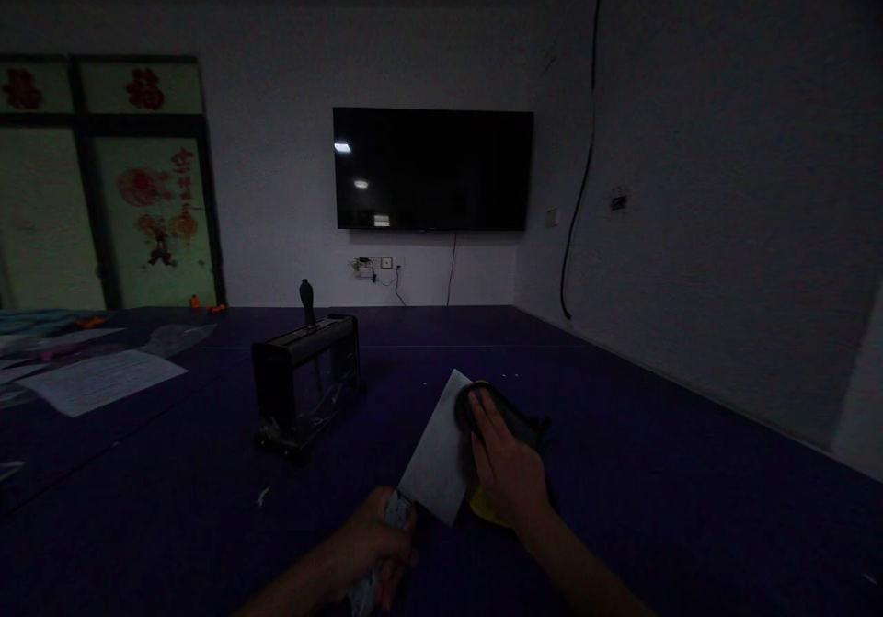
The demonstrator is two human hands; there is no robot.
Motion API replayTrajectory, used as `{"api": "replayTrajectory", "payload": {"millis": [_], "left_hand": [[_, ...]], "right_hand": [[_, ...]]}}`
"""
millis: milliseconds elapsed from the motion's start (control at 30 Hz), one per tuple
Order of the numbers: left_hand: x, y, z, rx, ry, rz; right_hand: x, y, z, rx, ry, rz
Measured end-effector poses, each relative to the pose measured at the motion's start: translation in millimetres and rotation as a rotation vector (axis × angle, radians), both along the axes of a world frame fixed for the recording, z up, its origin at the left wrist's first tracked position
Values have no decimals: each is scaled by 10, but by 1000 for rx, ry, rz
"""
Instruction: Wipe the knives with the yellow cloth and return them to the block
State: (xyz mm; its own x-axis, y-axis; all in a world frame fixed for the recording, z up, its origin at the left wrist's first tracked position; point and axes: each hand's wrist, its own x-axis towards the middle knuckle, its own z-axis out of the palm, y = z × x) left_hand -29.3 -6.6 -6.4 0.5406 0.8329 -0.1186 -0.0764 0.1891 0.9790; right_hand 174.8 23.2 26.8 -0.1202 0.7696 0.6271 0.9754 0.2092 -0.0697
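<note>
My left hand is closed round the pale, patterned handle of a cleaver. Its broad, light grey blade points up and away from me, tilted to the right. Pressed against the upper right part of the blade is a dark cloth with a yellow part showing below. My right hand lies over this cloth, fingers together, holding it on the blade. The cloth hides the blade's right side, and the dim light blurs its exact kind.
A black-framed box with clear sides and an upright handle stands left of the cleaver on the dark blue table. Printed paper and clear plastic lie further left. A small white scrap lies nearer. A television hangs on the far wall.
</note>
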Motion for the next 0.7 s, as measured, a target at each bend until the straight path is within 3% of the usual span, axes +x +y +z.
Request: {"api": "replayTrajectory", "payload": {"millis": [100,300,533,700], "left_hand": [[-15,20,-13,-9,1,-16],[-37,32,-77,-6,-123,75],[-34,18,-50,-21,-156,58],[-30,21,-56,-14,-157,95]], "right_hand": [[16,18,-20,-5,5,18],[23,39,-67,-53,1,85],[18,12,-62,-35,41,147],[-1,-18,-69,-55,-17,308]]}}
